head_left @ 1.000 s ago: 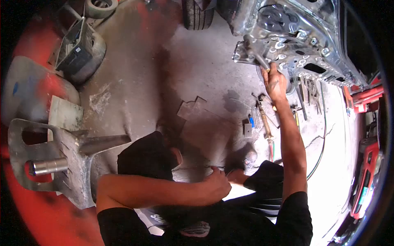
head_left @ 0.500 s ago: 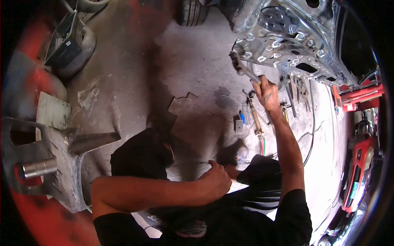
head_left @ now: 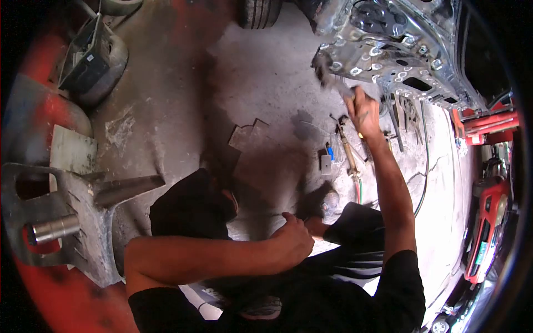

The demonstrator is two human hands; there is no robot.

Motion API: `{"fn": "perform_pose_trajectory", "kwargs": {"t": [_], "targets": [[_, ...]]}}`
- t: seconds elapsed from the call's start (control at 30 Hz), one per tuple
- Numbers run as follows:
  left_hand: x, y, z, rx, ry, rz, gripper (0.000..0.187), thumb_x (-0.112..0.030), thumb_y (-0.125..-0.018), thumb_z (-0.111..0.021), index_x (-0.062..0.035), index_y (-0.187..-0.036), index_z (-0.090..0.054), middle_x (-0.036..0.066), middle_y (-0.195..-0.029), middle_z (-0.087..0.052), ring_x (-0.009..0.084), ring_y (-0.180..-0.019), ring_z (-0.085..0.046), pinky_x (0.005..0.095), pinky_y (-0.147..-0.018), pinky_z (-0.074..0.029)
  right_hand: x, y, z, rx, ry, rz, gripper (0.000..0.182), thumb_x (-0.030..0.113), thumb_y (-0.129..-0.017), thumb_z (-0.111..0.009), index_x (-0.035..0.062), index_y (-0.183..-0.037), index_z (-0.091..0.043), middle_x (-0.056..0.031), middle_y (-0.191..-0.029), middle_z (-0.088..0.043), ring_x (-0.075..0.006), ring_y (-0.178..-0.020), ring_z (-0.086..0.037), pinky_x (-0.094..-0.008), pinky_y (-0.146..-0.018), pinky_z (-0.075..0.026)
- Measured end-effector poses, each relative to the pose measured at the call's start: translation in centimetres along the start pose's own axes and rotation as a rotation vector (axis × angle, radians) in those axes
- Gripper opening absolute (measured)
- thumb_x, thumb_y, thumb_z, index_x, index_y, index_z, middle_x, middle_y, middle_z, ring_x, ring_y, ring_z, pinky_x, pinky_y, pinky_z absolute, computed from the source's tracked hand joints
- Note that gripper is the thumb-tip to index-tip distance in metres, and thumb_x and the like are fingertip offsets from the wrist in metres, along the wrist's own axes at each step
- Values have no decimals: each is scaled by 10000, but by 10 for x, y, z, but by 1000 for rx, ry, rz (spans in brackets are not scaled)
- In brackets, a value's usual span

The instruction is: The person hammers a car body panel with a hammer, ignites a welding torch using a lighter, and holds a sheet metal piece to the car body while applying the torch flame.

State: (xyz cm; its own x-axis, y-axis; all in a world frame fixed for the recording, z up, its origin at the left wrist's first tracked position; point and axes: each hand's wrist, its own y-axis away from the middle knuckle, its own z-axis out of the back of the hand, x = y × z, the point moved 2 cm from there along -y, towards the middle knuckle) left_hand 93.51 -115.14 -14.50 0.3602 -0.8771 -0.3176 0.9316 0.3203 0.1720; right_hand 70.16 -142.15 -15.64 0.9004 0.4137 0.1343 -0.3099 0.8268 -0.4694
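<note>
My right hand (head_left: 363, 112) is wrapped round the handle of a hammer (head_left: 336, 84). The hammer's head is smeared by motion and overlaps the left corner of a bare metal car body panel (head_left: 383, 66). Spot-like pale marks run along that panel's lower edge. My left hand (head_left: 294, 238) rests by my knee, palm down and loosely open with nothing in it; some of its fingers are hidden. Below the hammer on the floor lie a brass-coloured torch (head_left: 348, 152) with red and green hoses, a blue item (head_left: 330, 151) and a small metal plate (head_left: 326, 165).
Several long tools (head_left: 408, 119) lie under the panel, beside a dark hose (head_left: 425, 177). A flat sheet piece (head_left: 247, 135) is on the concrete floor. At left stand a heavy metal bracket (head_left: 91, 222) and a black bin (head_left: 86, 61). A red bumper (head_left: 486, 227) is at far right.
My right hand has shifted slightly upward with the hammer, whose head has moved up to the panel's corner. The left hand stays in place; the view has shifted a little.
</note>
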Motion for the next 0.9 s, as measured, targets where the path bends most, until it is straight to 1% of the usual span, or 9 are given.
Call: {"fn": "perform_pose_trajectory", "kwargs": {"t": [0.17, 0.3, 0.4, 0.47, 0.6, 0.67, 0.7, 0.83, 0.9], "targets": [[1, -2, 1, 35, -41, 25, 221, -145, -811, -632, 18, -956, -667, 157, -838, -694, 303, -828, -656, 468, -730, -474, -7, -5, 7, -19, 66, -155, 348, 373, -974, -595, 32, -986, -526, -259, -697, -621, -469, -678, -627, -538, -584, -465], [-4, -4, -7, -12, -26, 43, 217, -140, -830, -622, 2, -981, -686, 169, -858, -707, 311, -834, -670, 500, -757, -487, -22, 4, -1, -19, 132, -74, 358, 384, -978, -597, 35, -944, -525, -241, -641, -604, -452, -603, -614, -514, -545, -465], [-4, -5, 6, 230, -19, 41, 298, -151, -843, -634, -13, -1091, -726, 193, -1045, -708, 388, -1020, -640, 663, -933, -435, -19, 19, -2, 64, 129, -104, 379, 388, -975, -601, 24, -901, -526, -232, -624, -593, -443, -603, -617, -494, -538, -471], [-3, -6, 8, 259, 9, 39, 302, -153, -844, -637, -12, -1096, -724, 192, -1047, -707, 390, -1025, -638, 665, -937, -432, -11, 37, 3, 120, 5, -67, 390, 391, -966, -615, 23, -873, -525, -218, -615, -590, -419, -604, -623, -484, -537, -475], [-3, -9, 7, 270, 37, 46, 304, -163, -846, -643, -19, -1100, -725, 192, -1044, -706, 389, -1038, -634, 667, -944, -426, 13, 45, 8, 188, 99, 253, 305, 301, -903, -689, 37, -874, -538, -173, -687, -583, -392, -625, -601, -469, -565, -474], [-3, -6, 5, 152, -15, 22, 253, -154, -848, -626, 0, -1032, -704, 171, -940, -715, 339, -925, -663, 579, -865, -468, 19, 35, 8, 123, 81, 356, 286, 279, -893, -695, 38, -896, -542, -170, -697, -570, -399, -637, -595, -479, -574, -470], [-3, -5, 3, 91, -39, 10, 231, -149, -849, -617, 10, -998, -693, 161, -888, -720, 314, -868, -677, 535, -826, -489, 14, 27, 6, 84, 89, 293, 283, 278, -899, -687, 37, -910, -540, -178, -710, -581, -404, -646, -601, -487, -580, -471], [-2, -7, -1, 80, -49, 32, 230, -153, -848, -616, 9, -991, -697, 156, -891, -721, 317, -875, -674, 541, -813, -483, -15, -8, 2, 28, 137, 11, 268, 263, -925, -650, 35, -984, -523, -215, -792, -638, -430, -708, -634, -519, -615, -480], [2, -5, 5, 123, -23, 30, 238, -154, -848, -616, 10, -998, -699, 153, -892, -720, 319, -875, -674, 544, -803, -483, -16, -11, 7, 64, 192, 9, 264, 266, -935, -635, 40, -1011, -522, -229, -818, -656, -445, -746, -645, -526, -633, -492]]}}
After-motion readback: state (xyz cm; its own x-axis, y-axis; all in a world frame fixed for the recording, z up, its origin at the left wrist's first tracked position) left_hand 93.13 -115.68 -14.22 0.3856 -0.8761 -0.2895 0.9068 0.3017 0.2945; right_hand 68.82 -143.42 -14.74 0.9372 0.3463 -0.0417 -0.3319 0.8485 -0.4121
